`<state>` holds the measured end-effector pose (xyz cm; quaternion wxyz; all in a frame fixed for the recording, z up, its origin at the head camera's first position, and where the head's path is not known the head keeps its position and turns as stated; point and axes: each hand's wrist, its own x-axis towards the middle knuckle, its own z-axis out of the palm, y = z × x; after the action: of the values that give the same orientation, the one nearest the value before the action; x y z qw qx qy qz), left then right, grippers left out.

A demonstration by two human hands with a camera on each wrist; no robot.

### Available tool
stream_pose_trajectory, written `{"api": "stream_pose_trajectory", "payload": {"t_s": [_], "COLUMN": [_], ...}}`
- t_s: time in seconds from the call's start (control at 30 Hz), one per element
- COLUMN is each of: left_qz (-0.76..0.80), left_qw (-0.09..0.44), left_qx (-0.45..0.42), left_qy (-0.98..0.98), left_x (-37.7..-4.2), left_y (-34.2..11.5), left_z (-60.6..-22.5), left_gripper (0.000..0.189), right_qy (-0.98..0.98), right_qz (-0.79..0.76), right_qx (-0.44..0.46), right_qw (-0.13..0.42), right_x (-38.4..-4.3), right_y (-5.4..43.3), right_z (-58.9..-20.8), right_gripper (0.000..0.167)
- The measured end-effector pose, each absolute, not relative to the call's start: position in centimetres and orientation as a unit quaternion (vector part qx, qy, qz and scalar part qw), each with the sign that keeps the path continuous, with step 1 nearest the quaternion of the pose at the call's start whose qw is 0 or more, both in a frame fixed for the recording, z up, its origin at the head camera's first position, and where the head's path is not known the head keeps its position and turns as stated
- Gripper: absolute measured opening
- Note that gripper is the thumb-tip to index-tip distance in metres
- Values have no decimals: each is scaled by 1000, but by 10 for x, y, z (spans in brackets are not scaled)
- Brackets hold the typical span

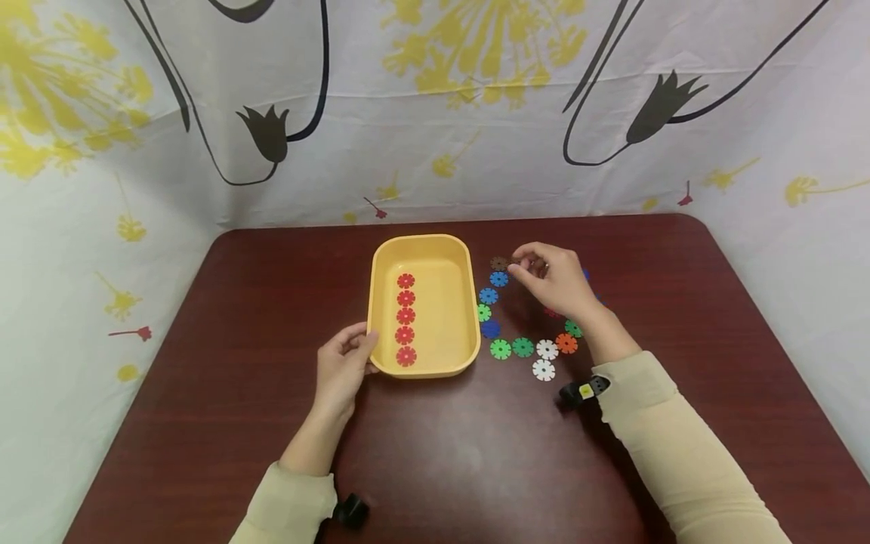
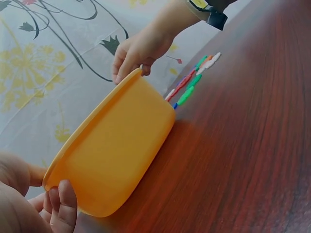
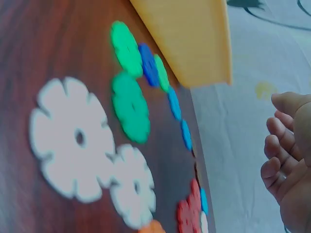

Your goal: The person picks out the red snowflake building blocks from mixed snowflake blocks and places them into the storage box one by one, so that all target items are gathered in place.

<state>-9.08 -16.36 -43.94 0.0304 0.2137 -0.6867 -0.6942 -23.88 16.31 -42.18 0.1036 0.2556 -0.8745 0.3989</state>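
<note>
My left hand (image 1: 345,366) grips the near left corner of a yellow tray (image 1: 435,372), thumb on the rim and fingers below it. Inside the tray, several red notched discs (image 1: 405,316) lie in a straight column. My right hand (image 1: 556,278) hovers right of the tray, beside a brown disc (image 1: 499,264). In the right wrist view its fingers (image 3: 278,145) are loosely bent, and no disc shows between them. Below that hand, a loop of colored discs includes blue (image 1: 499,279), green (image 1: 522,347), orange (image 1: 567,344) and white (image 1: 544,370) ones. The hand hides part of the loop.
The dark reddish wooden table (image 1: 476,453) carries everything. Behind it hangs a white cloth (image 1: 435,151) with yellow and grey flower prints. A black wrist strap (image 1: 584,391) is on the right wrist, and a small black device (image 1: 352,511) shows at the left cuff.
</note>
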Motion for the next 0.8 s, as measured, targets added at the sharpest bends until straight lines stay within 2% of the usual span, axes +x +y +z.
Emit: {"api": "stream_pose_trajectory", "payload": {"t_s": [0.3,0.8], "left_qz": [-712,-716], "left_qw": [30,33], "left_qx": [213,208], "left_qy": [-669,-665], "left_x": [-91,-91], "left_y": [-164,-164], "left_z": [-438,-441], "left_gripper": [31,30], "right_qy": [-899,-942], "right_qz": [375,287], "right_qx": [208,170], "right_qw": [85,-25], "right_x": [-248,-250], "right_y": [188,195], "right_z": [-431,-449], "right_gripper": [22,23]}}
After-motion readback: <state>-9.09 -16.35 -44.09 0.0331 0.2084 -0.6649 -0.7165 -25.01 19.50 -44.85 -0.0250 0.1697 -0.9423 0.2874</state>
